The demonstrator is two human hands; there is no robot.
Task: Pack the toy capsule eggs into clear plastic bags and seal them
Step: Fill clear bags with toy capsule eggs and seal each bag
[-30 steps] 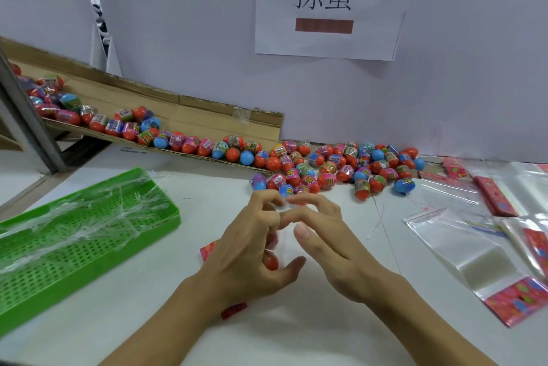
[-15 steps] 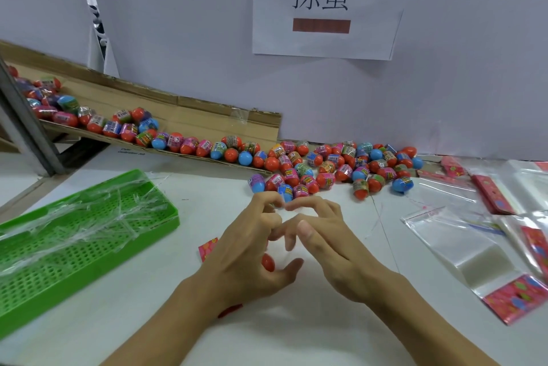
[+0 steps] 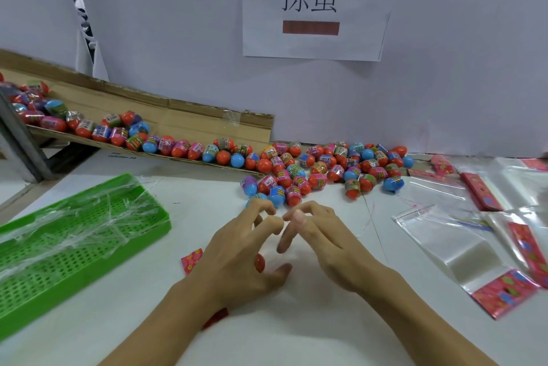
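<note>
White tabletop (image 3: 207, 217) under me; my left hand (image 3: 237, 259) and right hand (image 3: 326, 244) pinch fingertips together on a clear bag's mouth, I judge — film barely visible. Its red capsule egg (image 3: 259, 262) sits under my left palm, at 6 o'clock from the pinch.

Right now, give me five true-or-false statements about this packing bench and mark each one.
1. The green perforated tray lies on the person's left. True.
2. The loose capsule eggs are all yellow. False: mostly orange-red and blue with printed wraps.
3. Empty clear bags with red header cards lie on the right. True.
4. The right hand holds scissors. False: none in sight.
5. The cardboard chute holding eggs slopes down towards the right. True.
</note>
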